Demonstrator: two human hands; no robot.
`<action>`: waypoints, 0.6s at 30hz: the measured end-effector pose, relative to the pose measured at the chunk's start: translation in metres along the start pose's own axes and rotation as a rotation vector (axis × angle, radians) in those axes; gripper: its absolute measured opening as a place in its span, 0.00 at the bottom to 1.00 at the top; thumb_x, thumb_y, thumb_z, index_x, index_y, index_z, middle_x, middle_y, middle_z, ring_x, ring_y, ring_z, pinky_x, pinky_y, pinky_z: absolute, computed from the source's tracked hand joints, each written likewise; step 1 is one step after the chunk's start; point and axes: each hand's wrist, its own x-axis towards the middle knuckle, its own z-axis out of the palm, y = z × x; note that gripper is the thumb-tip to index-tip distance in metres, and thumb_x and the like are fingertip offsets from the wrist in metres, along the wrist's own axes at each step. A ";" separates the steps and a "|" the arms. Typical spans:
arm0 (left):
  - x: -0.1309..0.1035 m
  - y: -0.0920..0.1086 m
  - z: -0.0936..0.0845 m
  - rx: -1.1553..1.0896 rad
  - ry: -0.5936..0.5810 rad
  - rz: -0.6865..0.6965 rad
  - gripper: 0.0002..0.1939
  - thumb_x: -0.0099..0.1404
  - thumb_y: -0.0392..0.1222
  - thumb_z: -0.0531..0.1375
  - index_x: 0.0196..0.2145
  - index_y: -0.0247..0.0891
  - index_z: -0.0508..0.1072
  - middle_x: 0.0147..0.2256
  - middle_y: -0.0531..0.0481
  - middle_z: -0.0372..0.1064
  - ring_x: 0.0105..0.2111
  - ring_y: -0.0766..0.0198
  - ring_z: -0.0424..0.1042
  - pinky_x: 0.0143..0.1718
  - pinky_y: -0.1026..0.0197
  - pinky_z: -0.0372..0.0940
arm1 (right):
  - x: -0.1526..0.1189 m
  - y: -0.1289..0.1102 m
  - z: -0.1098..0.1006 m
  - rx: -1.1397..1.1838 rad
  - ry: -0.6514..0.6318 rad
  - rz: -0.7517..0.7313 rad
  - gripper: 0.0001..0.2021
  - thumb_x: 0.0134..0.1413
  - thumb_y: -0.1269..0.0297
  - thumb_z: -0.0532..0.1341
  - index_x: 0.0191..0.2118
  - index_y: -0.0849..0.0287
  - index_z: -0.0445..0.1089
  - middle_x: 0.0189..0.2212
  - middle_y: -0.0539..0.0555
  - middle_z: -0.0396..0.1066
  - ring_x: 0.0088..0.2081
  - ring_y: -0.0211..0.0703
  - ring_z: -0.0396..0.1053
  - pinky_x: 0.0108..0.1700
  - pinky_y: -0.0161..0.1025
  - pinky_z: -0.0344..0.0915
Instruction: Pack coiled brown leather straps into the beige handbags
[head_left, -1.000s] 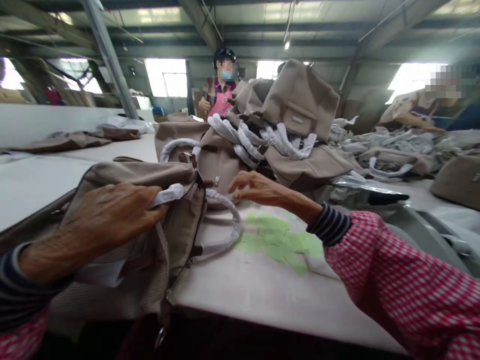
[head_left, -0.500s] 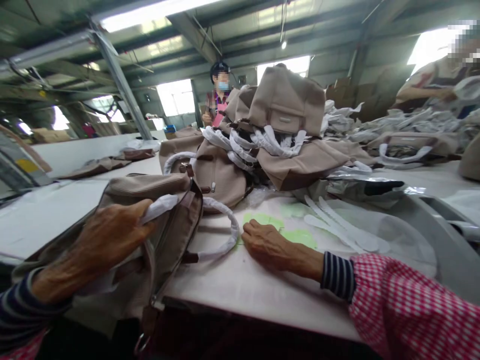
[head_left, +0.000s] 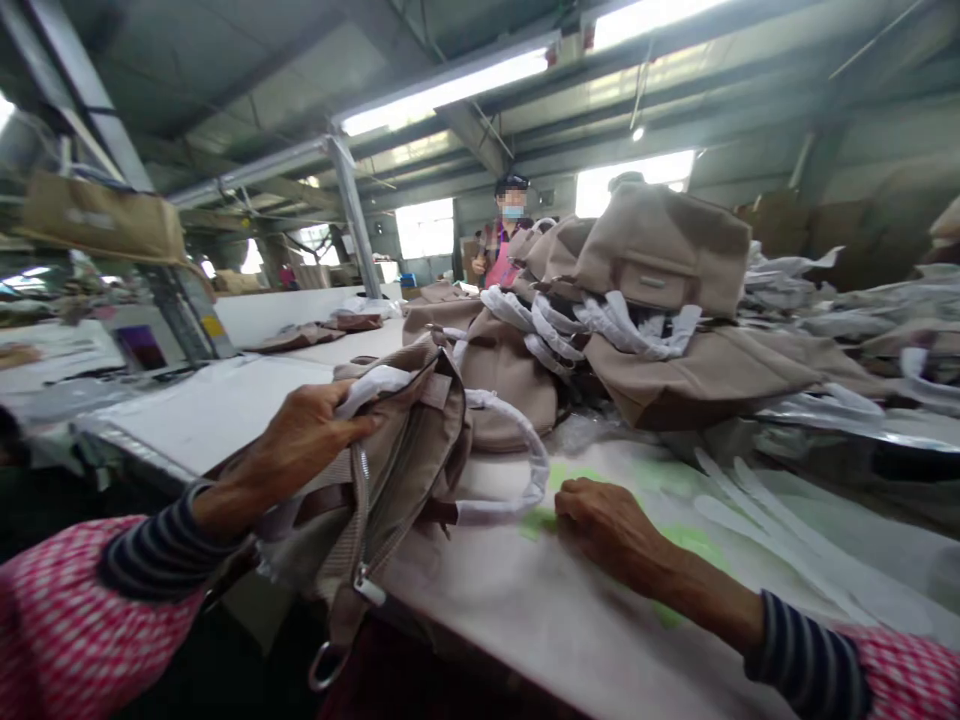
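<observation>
The left hand [head_left: 311,435] grips a wrapped handle [head_left: 384,382], its bag [head_left: 397,480] slanting off rightward. Green slips [head_left: 697,545] surround the curled right hand [head_left: 619,530]; from here I can't tell its hold.

Cool light is cast by overhead tubes [head_left: 450,92], and a far window [head_left: 600,188] is burned out to white. The ceiling [head_left: 225,80] is left dim; below the bag [head_left: 409,460], detail is swallowed by black shadow. Shapes are stretched toward the edges, the bench [head_left: 540,600] is softened by blur, and a person's head [head_left: 512,195] is partly masked by pixelation.
</observation>
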 end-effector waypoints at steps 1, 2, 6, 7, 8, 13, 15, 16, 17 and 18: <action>0.000 0.000 -0.001 -0.011 0.019 0.018 0.22 0.54 0.55 0.62 0.39 0.36 0.80 0.35 0.49 0.78 0.38 0.51 0.74 0.40 0.56 0.63 | 0.001 0.002 -0.001 0.040 0.005 0.024 0.12 0.60 0.79 0.55 0.32 0.61 0.73 0.35 0.56 0.75 0.36 0.45 0.71 0.37 0.41 0.54; 0.001 0.001 -0.002 -0.005 0.035 0.035 0.21 0.54 0.54 0.62 0.39 0.36 0.80 0.35 0.50 0.78 0.38 0.51 0.75 0.40 0.56 0.64 | 0.001 0.004 -0.002 0.082 0.025 0.055 0.11 0.59 0.79 0.55 0.32 0.61 0.73 0.34 0.56 0.75 0.37 0.45 0.71 0.38 0.40 0.54; 0.002 0.013 -0.015 0.103 0.110 0.117 0.18 0.57 0.51 0.62 0.40 0.37 0.80 0.36 0.51 0.80 0.38 0.53 0.75 0.40 0.57 0.63 | 0.000 0.014 0.004 0.273 0.113 0.192 0.03 0.55 0.71 0.62 0.32 0.60 0.73 0.30 0.52 0.73 0.34 0.43 0.68 0.37 0.38 0.53; 0.002 0.018 -0.020 0.135 0.131 0.141 0.18 0.58 0.51 0.62 0.40 0.37 0.81 0.36 0.51 0.80 0.37 0.54 0.75 0.39 0.57 0.63 | 0.000 0.017 0.006 0.327 0.117 0.214 0.02 0.54 0.69 0.63 0.31 0.60 0.72 0.28 0.51 0.72 0.33 0.42 0.67 0.36 0.38 0.52; 0.001 0.025 -0.025 0.165 0.156 0.163 0.17 0.59 0.50 0.62 0.40 0.36 0.81 0.37 0.50 0.80 0.37 0.55 0.74 0.39 0.58 0.63 | 0.001 0.019 0.008 0.382 0.115 0.225 0.03 0.53 0.68 0.63 0.30 0.60 0.72 0.27 0.50 0.70 0.32 0.42 0.65 0.35 0.38 0.51; 0.001 0.068 -0.050 0.296 0.372 0.290 0.16 0.60 0.49 0.61 0.35 0.33 0.79 0.28 0.51 0.74 0.28 0.62 0.68 0.32 0.60 0.57 | 0.005 0.028 0.013 0.648 0.123 0.157 0.12 0.51 0.58 0.65 0.26 0.61 0.73 0.23 0.50 0.67 0.30 0.41 0.62 0.34 0.38 0.51; 0.003 0.082 -0.053 0.252 0.423 0.358 0.16 0.58 0.49 0.61 0.33 0.32 0.79 0.25 0.53 0.70 0.26 0.64 0.65 0.30 0.62 0.55 | 0.004 0.031 0.011 0.766 0.106 0.123 0.16 0.53 0.54 0.64 0.24 0.61 0.73 0.23 0.50 0.65 0.28 0.40 0.60 0.32 0.39 0.51; 0.004 0.087 -0.052 0.208 0.414 0.382 0.16 0.58 0.49 0.62 0.33 0.32 0.79 0.25 0.53 0.70 0.26 0.64 0.65 0.30 0.62 0.55 | 0.003 0.031 0.010 0.812 0.097 0.114 0.18 0.55 0.52 0.64 0.24 0.61 0.72 0.22 0.50 0.64 0.27 0.39 0.58 0.31 0.38 0.51; 0.005 0.089 -0.047 0.169 0.381 0.396 0.16 0.58 0.49 0.61 0.34 0.33 0.80 0.25 0.54 0.71 0.26 0.64 0.66 0.30 0.62 0.56 | 0.001 0.032 0.009 0.843 0.102 0.106 0.19 0.56 0.50 0.63 0.23 0.61 0.71 0.22 0.50 0.63 0.26 0.39 0.57 0.30 0.38 0.51; 0.006 0.089 -0.041 0.140 0.333 0.402 0.15 0.58 0.48 0.61 0.35 0.33 0.80 0.26 0.53 0.72 0.27 0.63 0.67 0.30 0.62 0.57 | 0.000 0.032 0.009 0.857 0.127 0.100 0.21 0.57 0.48 0.63 0.23 0.60 0.70 0.21 0.50 0.63 0.26 0.39 0.57 0.29 0.38 0.52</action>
